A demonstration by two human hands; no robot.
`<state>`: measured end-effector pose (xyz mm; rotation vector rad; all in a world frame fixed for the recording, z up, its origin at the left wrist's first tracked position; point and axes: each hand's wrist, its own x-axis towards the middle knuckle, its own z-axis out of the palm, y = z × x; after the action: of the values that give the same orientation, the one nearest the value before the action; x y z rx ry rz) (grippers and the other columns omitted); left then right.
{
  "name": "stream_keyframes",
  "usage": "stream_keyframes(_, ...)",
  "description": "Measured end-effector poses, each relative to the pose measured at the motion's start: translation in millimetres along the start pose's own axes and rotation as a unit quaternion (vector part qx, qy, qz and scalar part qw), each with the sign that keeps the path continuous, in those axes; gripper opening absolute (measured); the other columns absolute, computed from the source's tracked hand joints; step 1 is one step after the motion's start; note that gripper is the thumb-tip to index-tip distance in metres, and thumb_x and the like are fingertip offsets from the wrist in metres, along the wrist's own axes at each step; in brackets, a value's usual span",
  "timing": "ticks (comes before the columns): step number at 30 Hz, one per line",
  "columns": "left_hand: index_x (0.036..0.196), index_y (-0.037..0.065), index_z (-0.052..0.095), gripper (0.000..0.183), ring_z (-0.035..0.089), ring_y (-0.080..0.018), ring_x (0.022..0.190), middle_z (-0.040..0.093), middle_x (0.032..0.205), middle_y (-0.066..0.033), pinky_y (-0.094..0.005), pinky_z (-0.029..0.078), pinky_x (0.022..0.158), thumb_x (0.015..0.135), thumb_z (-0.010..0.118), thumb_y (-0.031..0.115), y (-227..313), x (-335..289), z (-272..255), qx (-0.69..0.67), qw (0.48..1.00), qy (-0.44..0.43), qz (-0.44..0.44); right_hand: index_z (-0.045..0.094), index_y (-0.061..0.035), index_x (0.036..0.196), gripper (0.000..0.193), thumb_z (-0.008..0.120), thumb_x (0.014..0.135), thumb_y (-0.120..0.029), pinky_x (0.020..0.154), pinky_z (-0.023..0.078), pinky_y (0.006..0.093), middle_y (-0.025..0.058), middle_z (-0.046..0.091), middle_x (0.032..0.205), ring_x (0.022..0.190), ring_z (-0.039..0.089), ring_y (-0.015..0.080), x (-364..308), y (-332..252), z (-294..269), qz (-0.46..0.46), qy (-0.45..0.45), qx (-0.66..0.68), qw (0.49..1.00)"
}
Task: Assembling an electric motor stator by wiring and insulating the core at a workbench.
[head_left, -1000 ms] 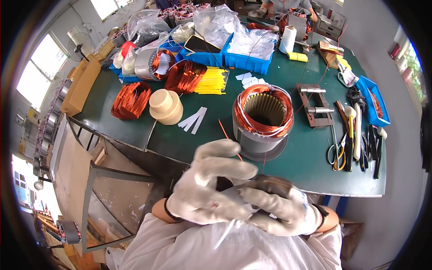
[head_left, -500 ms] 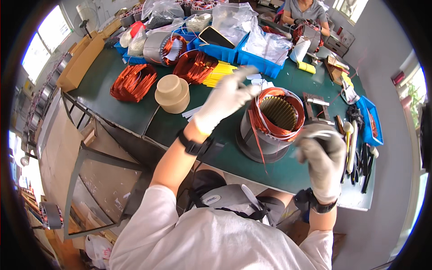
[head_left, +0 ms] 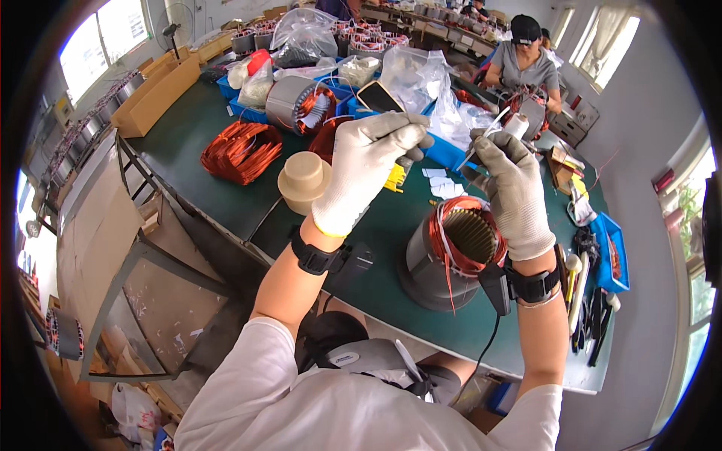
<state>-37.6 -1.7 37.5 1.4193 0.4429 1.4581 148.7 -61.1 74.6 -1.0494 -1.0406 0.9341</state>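
Pack label [head_left: 344, 358]: unreadable | left hand [head_left: 368, 154]: fingertips together | right hand [head_left: 515, 184]: pinching white strip [head_left: 496, 122]

Through my remote feed, both hands go from close together at the lower centre, 1 second ago, to raised and apart. The left hand [head_left: 367, 165] now has its fingertips drawn together near mid-frame. The right hand [head_left: 515, 188], right of the wound core [head_left: 427, 263] 0.5 seconds ago, is higher, a white strip [head_left: 497, 122] now plain at its fingertips. My view tilts: the core sits lower, the co-worker [head_left: 530, 71] shows more fully at upper right, and most yellow strips [head_left: 395, 179] are hidden.
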Motion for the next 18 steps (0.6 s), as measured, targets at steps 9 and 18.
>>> stream_keyframes(9, 0.098, -0.003, 0.072, 0.018, 0.064, -0.0084, 0.074, 0.070, 0.083, -0.0042, -0.0216, 0.051, 0.066, 0.093, 0.065, 0.013, 51, 13, 22, 0.128, 0.981, -0.147, 0.002, 0.064, 0.0018, 0.102, 0.018, 0.067, 0.092, -0.013, 0.078, 0.050, 0.0231, 0.0050, 0.069, 0.094, 0.084, 0.061, 0.0084, -3, -37, 23, -0.252, -0.083, -0.087, 0.960)
stream_keyframes(18, 0.096, 0.001, 0.074, 0.014, 0.065, -0.0079, 0.068, 0.070, 0.079, -0.0036, -0.0212, 0.051, 0.059, 0.089, 0.071, 0.013, 58, 16, 34, 0.104, 0.976, -0.182, -0.060, 0.065, 0.0007, 0.106, 0.023, 0.068, 0.093, -0.018, 0.079, 0.049, 0.0252, 0.0047, 0.068, 0.091, 0.085, 0.061, 0.0093, -6, -42, 6, -0.310, -0.104, -0.109, 0.939)
